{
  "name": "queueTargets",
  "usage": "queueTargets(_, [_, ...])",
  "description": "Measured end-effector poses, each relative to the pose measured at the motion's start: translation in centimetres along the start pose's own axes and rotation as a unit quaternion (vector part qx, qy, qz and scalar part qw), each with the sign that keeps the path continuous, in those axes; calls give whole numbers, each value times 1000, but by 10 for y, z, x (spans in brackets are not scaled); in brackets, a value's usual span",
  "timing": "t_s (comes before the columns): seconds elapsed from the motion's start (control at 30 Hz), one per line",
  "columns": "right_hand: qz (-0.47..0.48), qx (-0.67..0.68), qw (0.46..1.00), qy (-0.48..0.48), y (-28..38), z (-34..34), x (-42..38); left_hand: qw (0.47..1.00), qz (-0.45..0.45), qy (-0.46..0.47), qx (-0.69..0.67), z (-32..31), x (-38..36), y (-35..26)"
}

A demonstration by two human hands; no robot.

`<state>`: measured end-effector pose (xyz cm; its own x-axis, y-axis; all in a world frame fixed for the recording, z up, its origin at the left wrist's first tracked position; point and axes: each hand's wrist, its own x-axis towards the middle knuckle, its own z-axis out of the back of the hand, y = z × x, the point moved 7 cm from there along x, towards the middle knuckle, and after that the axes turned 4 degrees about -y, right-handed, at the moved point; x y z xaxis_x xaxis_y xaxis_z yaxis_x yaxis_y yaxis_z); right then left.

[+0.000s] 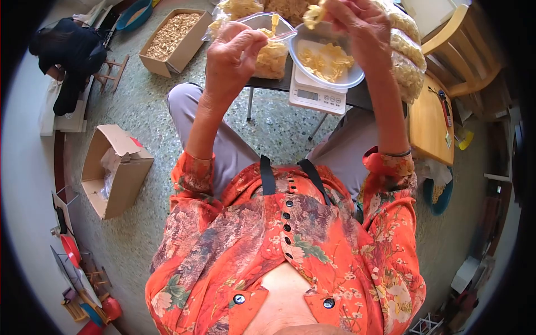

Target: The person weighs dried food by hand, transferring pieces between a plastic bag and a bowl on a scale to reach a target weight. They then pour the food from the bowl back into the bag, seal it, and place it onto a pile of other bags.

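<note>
My left hand [233, 51] grips the rim of a clear plastic bag [272, 49] partly filled with pale yellow chips. My right hand [357, 27] is raised above the bag and pinches a clump of the same yellow chips [314, 13]. Just below my right hand a clear bowl [350, 79] with more chips rests on a white digital scale [316, 97], which sits on a small dark table [363, 99].
Filled bags of chips [406, 61] are stacked behind the scale. An open cardboard box of chips [170, 39] and an empty carton [114, 170] stand on the floor at left. A wooden chair [458, 50] and a wooden stool [429, 120] stand at right. A person in dark clothes [70, 53] sits far left.
</note>
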<state>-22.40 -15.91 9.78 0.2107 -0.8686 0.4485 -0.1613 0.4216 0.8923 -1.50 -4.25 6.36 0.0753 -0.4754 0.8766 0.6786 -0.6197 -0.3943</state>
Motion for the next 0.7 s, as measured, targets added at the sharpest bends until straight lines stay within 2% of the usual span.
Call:
queueTargets(0.07, [7,-3,1000,8,3,-29,-1,1000,-3,-2,2,1,-1,-1])
queueTargets(0.13, [85,-1,992,98,-4,-59,0,1000,-6,-4,5,2,-2,-1])
queueTargets(0.17, [104,-74,988,89,-5,-64,-2,1000,0,-3,5,3,-2,-1])
queueTargets(0.2, [105,-74,987,92,-7,-65,-1,1000,1,-6,7,4,-2,-1])
queueTargets(0.27, [178,-268,933,162,-13,-78,-7,1000,-13,-8,16,7,-2,-1])
queueTargets(0.33, [204,-310,913,171,-2,-84,-10,999,-21,-20,16,9,-3,0])
queueTargets(0.4, [345,-366,835,225,10,-95,-21,999,-30,-31,13,10,-6,0])
queueTargets(0.53, [339,-359,832,252,9,-100,-20,999,-15,-41,24,12,-7,2])
queueTargets(0.6, [350,-400,804,267,6,-104,-24,999,-13,-47,24,11,-8,1])
queueTargets(0.63, [321,-396,816,273,1,-105,-25,998,-9,-49,26,11,-8,3])
queueTargets(0.7, [302,-421,807,285,-5,-108,-27,999,-9,-46,28,12,-6,1])
